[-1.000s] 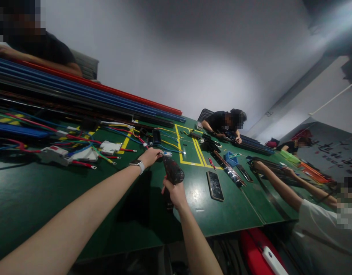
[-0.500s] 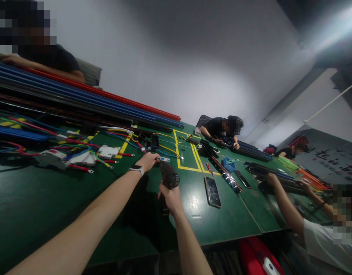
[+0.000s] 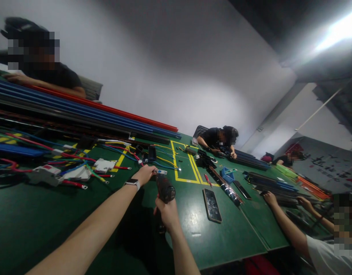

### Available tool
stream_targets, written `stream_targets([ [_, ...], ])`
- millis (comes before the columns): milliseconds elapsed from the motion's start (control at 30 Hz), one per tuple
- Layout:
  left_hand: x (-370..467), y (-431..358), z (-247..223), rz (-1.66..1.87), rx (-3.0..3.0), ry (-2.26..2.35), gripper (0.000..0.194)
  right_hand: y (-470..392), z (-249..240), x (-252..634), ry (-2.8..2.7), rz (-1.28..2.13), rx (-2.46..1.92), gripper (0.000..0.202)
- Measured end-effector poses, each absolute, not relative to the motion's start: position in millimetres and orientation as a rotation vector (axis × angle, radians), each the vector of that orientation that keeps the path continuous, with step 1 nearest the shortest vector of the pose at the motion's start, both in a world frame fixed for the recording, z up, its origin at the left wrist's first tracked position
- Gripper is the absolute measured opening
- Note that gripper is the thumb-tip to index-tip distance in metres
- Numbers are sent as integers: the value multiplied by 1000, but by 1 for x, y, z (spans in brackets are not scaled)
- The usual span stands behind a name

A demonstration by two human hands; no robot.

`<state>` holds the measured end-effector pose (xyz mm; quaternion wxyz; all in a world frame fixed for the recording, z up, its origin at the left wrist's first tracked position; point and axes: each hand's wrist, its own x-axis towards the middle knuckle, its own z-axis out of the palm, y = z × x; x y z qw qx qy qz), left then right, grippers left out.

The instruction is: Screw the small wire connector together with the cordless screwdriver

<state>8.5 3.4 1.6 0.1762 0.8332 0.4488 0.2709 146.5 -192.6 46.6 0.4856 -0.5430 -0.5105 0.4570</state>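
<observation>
My right hand (image 3: 167,212) is wrapped round the grip of a dark cordless drill (image 3: 166,190), whose nose points away from me over the green table. At the drill's front end, the fingers of my left hand (image 3: 147,175) are pinched together; what they hold is too small to make out. A small white and blue piece (image 3: 162,172) shows right beside the drill's nose and those fingertips. Just beyond my left hand lie a black component (image 3: 152,153) and red, blue and yellow wires (image 3: 167,164). My left wrist wears a watch (image 3: 132,182).
Wired grey-white breakers (image 3: 45,173) lie at left, before long blue and red rails (image 3: 107,109). Right of the drill are a phone (image 3: 212,205), a red-handled tool (image 3: 208,180), a metal strip (image 3: 226,187) and a blue bin (image 3: 227,175). Co-workers sit around the table (image 3: 236,236).
The camera view has tilted, so the table and rails sit lower in the picture. Both hands stay together at the drill's front and grip, with little movement over the table.
</observation>
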Motion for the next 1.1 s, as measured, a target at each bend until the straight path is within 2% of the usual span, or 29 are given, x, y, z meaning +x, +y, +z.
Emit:
stream_targets([
  [1100,10,5,-5,771,2440,1273,26,-195,46,146,-1267,1092,-1367,18],
])
